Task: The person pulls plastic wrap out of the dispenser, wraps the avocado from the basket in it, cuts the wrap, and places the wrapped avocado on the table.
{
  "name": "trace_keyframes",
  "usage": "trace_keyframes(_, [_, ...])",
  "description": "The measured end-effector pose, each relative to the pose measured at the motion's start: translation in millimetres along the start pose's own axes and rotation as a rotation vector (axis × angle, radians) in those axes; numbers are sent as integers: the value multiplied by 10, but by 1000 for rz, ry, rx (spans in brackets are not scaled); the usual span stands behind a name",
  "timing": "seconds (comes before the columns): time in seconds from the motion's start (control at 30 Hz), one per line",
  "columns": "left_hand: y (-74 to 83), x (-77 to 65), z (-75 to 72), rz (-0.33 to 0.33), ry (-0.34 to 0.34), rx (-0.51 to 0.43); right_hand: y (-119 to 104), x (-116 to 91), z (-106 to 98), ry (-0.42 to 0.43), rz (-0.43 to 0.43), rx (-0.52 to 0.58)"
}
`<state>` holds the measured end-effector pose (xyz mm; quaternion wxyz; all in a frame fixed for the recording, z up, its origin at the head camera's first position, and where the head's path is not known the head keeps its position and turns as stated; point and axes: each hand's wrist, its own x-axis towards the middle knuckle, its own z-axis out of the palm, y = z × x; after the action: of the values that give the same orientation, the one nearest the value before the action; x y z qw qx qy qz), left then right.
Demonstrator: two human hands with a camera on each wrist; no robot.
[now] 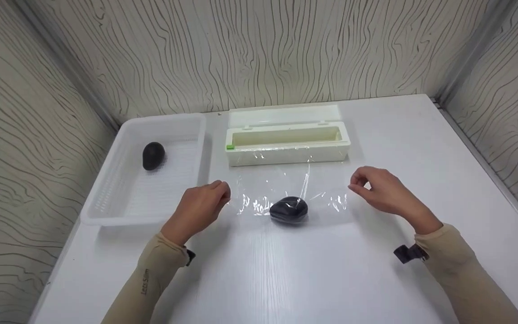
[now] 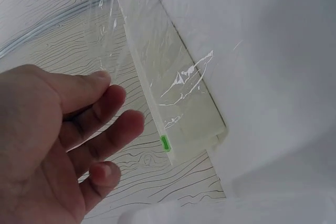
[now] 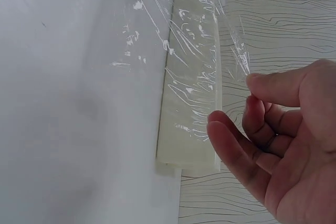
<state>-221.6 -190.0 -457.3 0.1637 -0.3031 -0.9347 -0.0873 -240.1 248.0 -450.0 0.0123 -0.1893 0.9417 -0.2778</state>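
A sheet of clear cling film (image 1: 259,189) spans between the two hands, in front of the white film dispenser box (image 1: 288,156). My left hand (image 1: 199,207) pinches its left corner between thumb and index finger, the other fingers loosely curled in the left wrist view. Opposite, my right hand (image 1: 387,191) pinches the right corner, thumb against the curled index finger. Between the hands is a dark, pear-shaped avocado (image 1: 289,209), which the film overlaps in the head view. Creases and glints run across the film in the right wrist view.
On the left stands a white plastic basket (image 1: 200,166) with another dark avocado (image 1: 153,156) inside. The dispenser's lid (image 1: 284,114) is tipped back toward the wood-patterned wall (image 1: 259,54). A green slider (image 1: 230,147) sits at the box's left end.
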Motion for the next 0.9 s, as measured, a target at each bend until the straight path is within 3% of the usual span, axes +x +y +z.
trace_keyframes(0.37, [-80, 149, 74, -48, -14, 39, 81, 163, 57, 4, 42, -9])
trace_keyframes(0.7, [-14, 320, 242, -124, -126, 269, 173, 355, 237, -19, 85, -46])
trace_keyframes(0.9, [85, 357, 376, -113, -94, 376, 238, 423, 309, -50, 146, -51])
